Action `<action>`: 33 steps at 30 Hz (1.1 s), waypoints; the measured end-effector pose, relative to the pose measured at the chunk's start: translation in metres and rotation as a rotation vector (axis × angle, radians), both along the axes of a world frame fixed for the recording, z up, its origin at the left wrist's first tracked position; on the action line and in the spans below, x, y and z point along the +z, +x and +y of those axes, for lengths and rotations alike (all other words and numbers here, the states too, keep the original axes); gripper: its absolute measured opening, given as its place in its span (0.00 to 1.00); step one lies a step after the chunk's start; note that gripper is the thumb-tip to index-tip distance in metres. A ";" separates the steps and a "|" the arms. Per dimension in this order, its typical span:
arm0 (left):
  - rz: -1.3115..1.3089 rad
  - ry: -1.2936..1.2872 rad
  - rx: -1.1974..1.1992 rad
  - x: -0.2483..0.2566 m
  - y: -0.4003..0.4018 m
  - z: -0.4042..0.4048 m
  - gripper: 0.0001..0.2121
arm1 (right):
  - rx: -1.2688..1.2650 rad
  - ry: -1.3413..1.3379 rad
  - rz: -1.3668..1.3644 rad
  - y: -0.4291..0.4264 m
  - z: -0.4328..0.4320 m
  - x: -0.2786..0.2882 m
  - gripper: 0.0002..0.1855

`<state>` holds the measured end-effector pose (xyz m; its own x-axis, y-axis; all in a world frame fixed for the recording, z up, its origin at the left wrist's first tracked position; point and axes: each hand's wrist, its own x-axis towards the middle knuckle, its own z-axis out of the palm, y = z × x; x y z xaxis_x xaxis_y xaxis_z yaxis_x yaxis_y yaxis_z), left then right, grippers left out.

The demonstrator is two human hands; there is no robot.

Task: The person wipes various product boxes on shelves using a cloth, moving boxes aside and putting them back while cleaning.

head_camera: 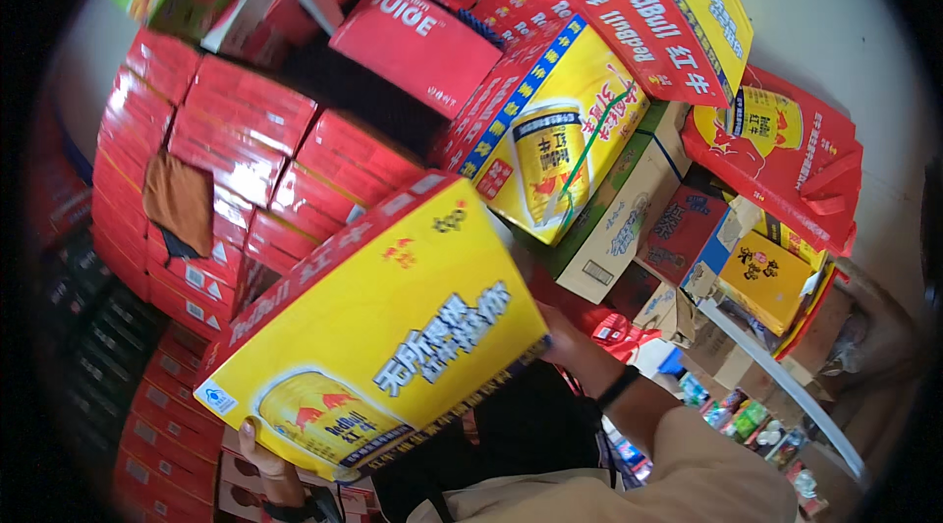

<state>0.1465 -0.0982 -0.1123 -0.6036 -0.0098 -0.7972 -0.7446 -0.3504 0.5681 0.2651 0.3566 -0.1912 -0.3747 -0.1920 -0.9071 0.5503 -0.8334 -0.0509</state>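
Note:
A large yellow and red Red Bull carton [368,317] is held up, tilted, in front of my body. My left hand [267,460] grips its lower left corner, with the thumb on the yellow face. At the carton's right end is my right hand [563,335], its fingers partly hidden by the box. Behind the held carton stands another yellow Red Bull carton [552,147] with a green strap across it, resting on a green and cream carton [619,213].
Stacked red shrink-wrapped boxes [236,132] rise at the left, with a brown cloth pouch [178,202] against them. A red juice carton [416,44] and more Red Bull cartons [648,22] stand beyond. At right are a red gift bag [781,155] and a yellow box [762,276].

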 end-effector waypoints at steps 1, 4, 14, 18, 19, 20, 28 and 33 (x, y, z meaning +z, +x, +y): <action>0.036 -0.004 -0.076 0.010 -0.017 0.022 0.34 | -0.041 -0.005 0.116 0.006 0.022 0.014 0.23; 0.129 -0.017 -0.187 0.042 -0.064 0.094 0.35 | -0.226 -0.016 0.091 0.012 0.072 0.059 0.27; 0.316 0.298 -0.821 0.090 -0.295 0.427 0.30 | -0.788 0.345 0.214 -0.005 0.226 0.150 0.21; 0.190 0.828 -1.067 0.086 -0.354 0.547 0.21 | -0.601 0.650 0.280 -0.018 0.254 0.134 0.22; 0.293 0.590 -0.995 0.081 -0.358 0.569 0.21 | -0.346 0.888 0.327 -0.018 0.263 0.124 0.23; 0.372 0.337 -0.937 0.078 -0.363 0.591 0.21 | -0.645 0.627 0.311 -0.026 0.270 0.119 0.23; 0.416 0.160 -1.152 0.035 -0.401 0.647 0.22 | -0.906 0.426 0.375 -0.062 0.274 0.072 0.28; 1.507 -0.614 -1.546 0.077 -0.364 0.639 0.35 | -1.087 0.237 0.243 -0.117 0.305 0.085 0.24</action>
<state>-0.2180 0.5409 -0.0354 -0.3611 0.9322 0.0250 0.7620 0.2795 0.5841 0.1484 0.6617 -0.1062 -0.4088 0.5085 -0.7578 -0.5034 -0.8183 -0.2775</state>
